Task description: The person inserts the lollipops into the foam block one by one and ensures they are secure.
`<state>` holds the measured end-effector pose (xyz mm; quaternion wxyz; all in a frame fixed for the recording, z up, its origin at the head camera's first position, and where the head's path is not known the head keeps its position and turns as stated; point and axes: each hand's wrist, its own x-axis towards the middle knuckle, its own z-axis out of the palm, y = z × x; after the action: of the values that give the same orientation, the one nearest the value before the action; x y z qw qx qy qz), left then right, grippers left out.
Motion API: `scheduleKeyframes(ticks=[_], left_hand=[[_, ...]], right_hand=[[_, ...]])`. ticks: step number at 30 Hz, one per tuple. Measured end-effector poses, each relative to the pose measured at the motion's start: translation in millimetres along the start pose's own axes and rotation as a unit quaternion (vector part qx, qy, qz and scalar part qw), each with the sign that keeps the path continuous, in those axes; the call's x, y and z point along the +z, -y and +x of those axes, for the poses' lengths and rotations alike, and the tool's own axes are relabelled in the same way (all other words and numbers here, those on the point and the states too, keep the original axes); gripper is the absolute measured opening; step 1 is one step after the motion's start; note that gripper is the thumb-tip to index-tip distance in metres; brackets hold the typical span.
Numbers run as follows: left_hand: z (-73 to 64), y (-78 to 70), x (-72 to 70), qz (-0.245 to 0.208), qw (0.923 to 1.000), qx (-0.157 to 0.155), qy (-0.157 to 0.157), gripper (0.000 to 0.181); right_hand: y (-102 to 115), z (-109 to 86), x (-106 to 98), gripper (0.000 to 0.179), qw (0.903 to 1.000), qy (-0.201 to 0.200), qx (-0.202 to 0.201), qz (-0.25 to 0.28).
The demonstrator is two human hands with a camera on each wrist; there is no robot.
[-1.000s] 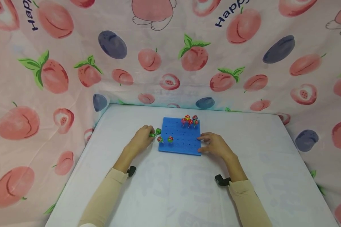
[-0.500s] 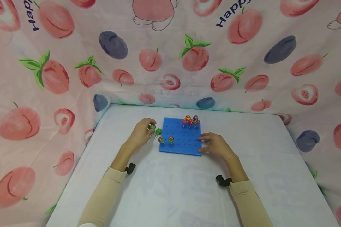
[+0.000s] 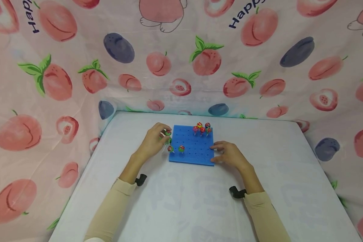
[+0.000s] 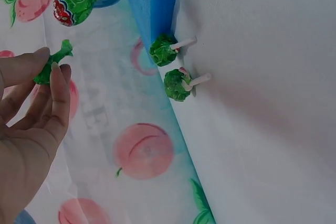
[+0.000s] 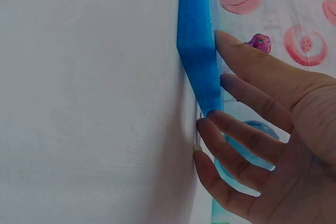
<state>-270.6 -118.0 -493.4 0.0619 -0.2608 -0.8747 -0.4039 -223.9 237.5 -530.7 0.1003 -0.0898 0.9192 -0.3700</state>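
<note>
My left hand (image 3: 153,140) pinches a green-wrapped lollipop (image 4: 54,62) between thumb and fingertips, just off the left edge of a blue foam board (image 3: 195,143) dotted with small holes. On the white table beside that edge lie two more green lollipops (image 4: 178,84), their white sticks showing in the left wrist view. Two red-and-green lollipops (image 3: 181,148) stand in the board's front left part. Along the board's right side, my right hand (image 3: 229,154) touches the edge with thumb and fingertips, its fingers spread and loosely bent, as the right wrist view shows.
Several colourful lollipops (image 3: 202,129) stand bunched at the board's back right corner. The white-covered table (image 3: 184,198) extends in front of and around the board. A peach-printed cloth (image 3: 181,53) hangs behind and at the sides.
My left hand has lifted a green lollipop from beside the board, then shifted back and right toward the board's left edge. The right hand stays at the board's side.
</note>
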Motion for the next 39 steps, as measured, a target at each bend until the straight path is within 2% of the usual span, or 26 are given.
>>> scheduleKeyframes(ticks=[16,29,39], left_hand=[[0.9,-4.7,8.1,-0.039,0.9984,0.017,0.038,0.027],[1.7,-3.1,12.2,-0.012,0.9977,0.01,0.065,0.026],[2.5,-2.0,15.9,-0.011,0.9977,0.007,0.067,0.027]], right_hand=[[-1.5,-0.5,0.5,0.057,1.0,0.001,0.0,0.003],[-2.5,0.7,0.4,0.057,1.0,0.0,0.001,-0.002],[-1.3,0.7,-0.5,0.056,1.0,-0.001,-0.005,0.001]])
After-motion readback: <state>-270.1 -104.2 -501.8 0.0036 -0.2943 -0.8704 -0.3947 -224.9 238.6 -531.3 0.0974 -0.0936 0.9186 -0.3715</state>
